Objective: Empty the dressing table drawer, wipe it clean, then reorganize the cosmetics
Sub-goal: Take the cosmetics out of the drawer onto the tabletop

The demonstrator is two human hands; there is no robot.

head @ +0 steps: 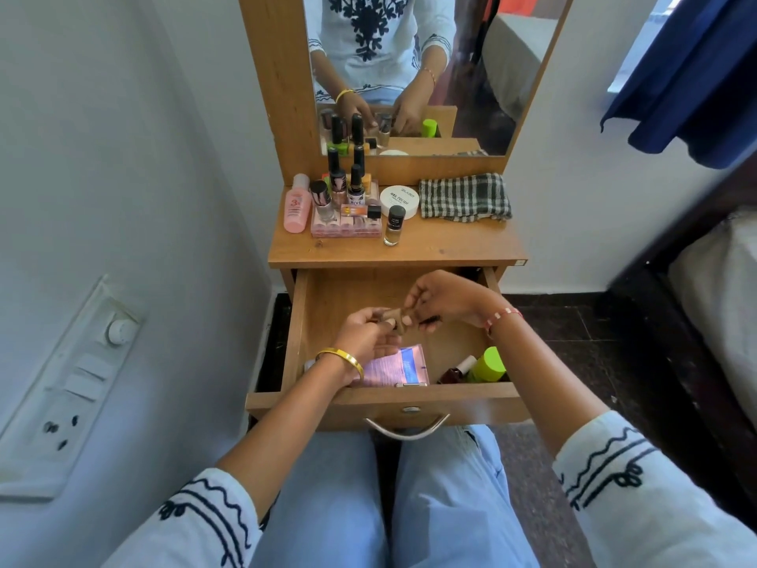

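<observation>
Above the open drawer (301, 321), both hands' fingers (379, 317) pinch a small brown bottle (395, 319): light, rigid, probably slippery; hold its body.

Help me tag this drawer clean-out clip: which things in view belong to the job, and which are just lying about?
Part of the job:
open drawer
pink sachet
green-capped jar
dark red bottle
checked cloth
polish bottles on the tabletop
left hand and right hand, both on a small tan item

Just lying about:
blue curtain
wall switch panel

Bright soft daylight, wide-angle edge distortion
</observation>
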